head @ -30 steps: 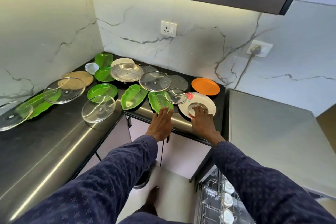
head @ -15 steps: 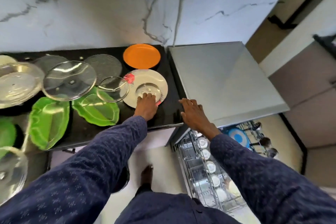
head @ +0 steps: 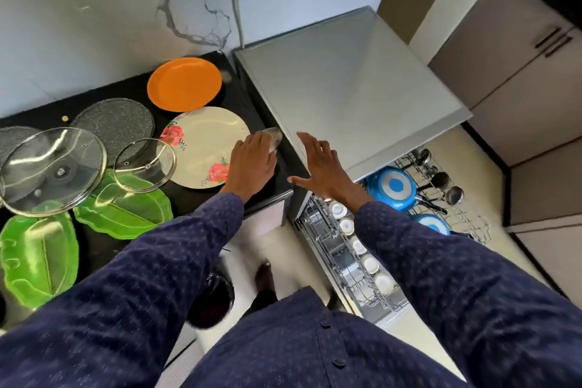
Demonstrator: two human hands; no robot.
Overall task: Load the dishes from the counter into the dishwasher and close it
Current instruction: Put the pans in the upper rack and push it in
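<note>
My left hand (head: 252, 164) grips a small clear glass bowl (head: 274, 136) at the right rim of the floral plate (head: 201, 142), over the black counter (head: 267, 195). My right hand (head: 321, 167) hovers with spread fingers over the front left corner of the grey dishwasher top (head: 346, 79), holding nothing. Below it the pulled-out dishwasher rack (head: 333, 249) holds a row of small white cups and two blue pans (head: 392, 187). An orange plate (head: 184, 83) lies behind the floral plate.
Two glass lids (head: 53, 170) (head: 145, 164), dark textured plates (head: 113, 120) and green leaf-shaped plates (head: 126, 211) (head: 37, 255) cover the counter's left part. Ladles (head: 441, 179) stand in the rack's far side. Brown cabinets (head: 519, 72) stand to the right. A dark bin (head: 211, 302) sits on the floor.
My left hand has lifted the small glass bowl off the floral plate's middle and carried it right. My right hand has risen off the dishwasher top and spread its fingers. The view has turned right.
</note>
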